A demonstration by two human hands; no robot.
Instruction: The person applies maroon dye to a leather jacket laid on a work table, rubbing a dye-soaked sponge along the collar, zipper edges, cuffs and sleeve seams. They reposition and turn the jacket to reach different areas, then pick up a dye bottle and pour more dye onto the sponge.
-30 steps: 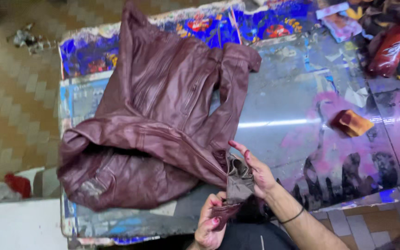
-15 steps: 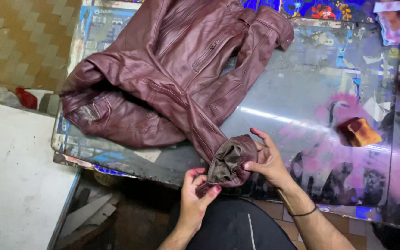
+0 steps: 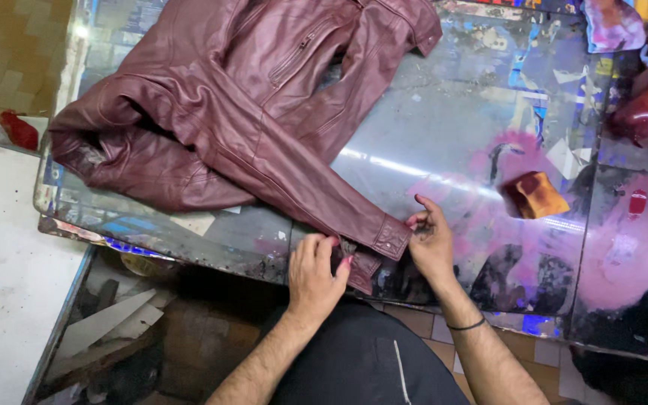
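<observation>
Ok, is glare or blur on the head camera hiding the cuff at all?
Head view: a bright glare streak crosses the glass tabletop right of the sleeve, clear of the cuff; the cuff's stitching reads sharp; left hand and right hand show no motion blur; below the table edge lies in shadow.

The jacket (image 3: 256,112) is a deep maroon with a soft sheen; its cuff (image 3: 391,240) is the same shade. The glass surface (image 3: 444,142) is stained with pink, blue and black blotches. On the right lies an orange and dark red sponge (image 3: 535,195). The wristband (image 3: 465,326) is black.
</observation>
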